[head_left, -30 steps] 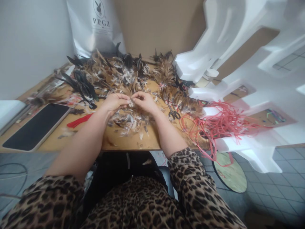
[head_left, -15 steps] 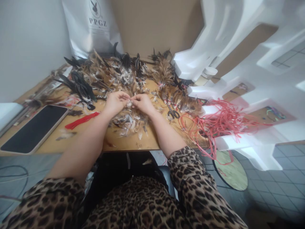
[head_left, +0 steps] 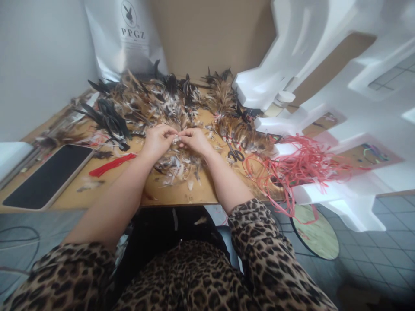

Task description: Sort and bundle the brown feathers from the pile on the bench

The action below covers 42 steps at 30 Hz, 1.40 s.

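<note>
My left hand (head_left: 158, 141) and my right hand (head_left: 193, 140) meet over the wooden table (head_left: 181, 196), fingertips nearly touching. Both pinch at the pale base of a brown feather bunch (head_left: 181, 121), whose plumes fan away from me beyond the fingers. The finer detail of what sits between the fingertips is too small to make out. Loose feathers (head_left: 178, 168) with whitish fluff lie below my hands. To the left rest a bundle of black feathers (head_left: 112, 119) and a bundle of red strips (head_left: 112, 165). Scissors (head_left: 235, 154) lie right of my right hand.
A phone (head_left: 48, 177) lies at the table's left. Heaped feathers (head_left: 142, 97) fill the back, before a silver bag (head_left: 126, 47). Tangled red ribbon (head_left: 301, 162) hangs over white foam pieces (head_left: 337, 203) at right. Below them is a round stool seat (head_left: 316, 231).
My hands stay in nearly the same place, with only slight finger movement at the feather bunch. The camera view has shifted slightly.
</note>
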### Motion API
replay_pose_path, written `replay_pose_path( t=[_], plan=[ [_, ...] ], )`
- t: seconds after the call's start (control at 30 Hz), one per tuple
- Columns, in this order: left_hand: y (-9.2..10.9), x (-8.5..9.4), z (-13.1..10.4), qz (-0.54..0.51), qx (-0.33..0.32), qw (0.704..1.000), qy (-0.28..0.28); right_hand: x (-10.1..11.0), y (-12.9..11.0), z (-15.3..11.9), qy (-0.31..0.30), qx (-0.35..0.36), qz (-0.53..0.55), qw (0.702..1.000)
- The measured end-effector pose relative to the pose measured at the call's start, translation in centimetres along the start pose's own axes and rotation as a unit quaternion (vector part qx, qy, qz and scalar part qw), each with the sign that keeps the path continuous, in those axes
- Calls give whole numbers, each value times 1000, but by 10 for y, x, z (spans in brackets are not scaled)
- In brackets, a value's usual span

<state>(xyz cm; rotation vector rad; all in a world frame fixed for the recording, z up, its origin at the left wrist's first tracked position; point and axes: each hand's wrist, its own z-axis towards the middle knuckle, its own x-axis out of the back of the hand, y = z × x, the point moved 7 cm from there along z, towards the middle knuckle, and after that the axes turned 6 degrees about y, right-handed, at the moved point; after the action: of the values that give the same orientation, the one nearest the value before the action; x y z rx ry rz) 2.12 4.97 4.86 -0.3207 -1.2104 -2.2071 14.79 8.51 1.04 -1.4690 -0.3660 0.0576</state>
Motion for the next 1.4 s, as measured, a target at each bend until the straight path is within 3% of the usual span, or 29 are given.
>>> replay_pose_path(
  t=[0.33, 0.5, 0.8, 1.07, 1.3, 1.4],
  plan=[
    [-5, -1, 0, -3, 18, 1000, 0, 0, -5, 0, 1, 61, -24, 998],
    [-7, -2, 0, -12, 12, 1000, 8, -3, -3, -1, 21, 60, -44, 997],
    [-6, 0, 0, -5, 16, 1000, 6, -4, -6, -3, -16, 56, 7, 998],
    [-7, 1, 0, -3, 12, 1000, 11, -1, -6, -1, 16, 71, -11, 997],
    [-6, 2, 0, -27, 10, 1000, -2, 18, -3, 0, 110, 47, -45, 992],
    [-5, 2, -1, -33, 8, 999, -6, 21, -2, 1, 121, 43, -46, 991]
  ],
)
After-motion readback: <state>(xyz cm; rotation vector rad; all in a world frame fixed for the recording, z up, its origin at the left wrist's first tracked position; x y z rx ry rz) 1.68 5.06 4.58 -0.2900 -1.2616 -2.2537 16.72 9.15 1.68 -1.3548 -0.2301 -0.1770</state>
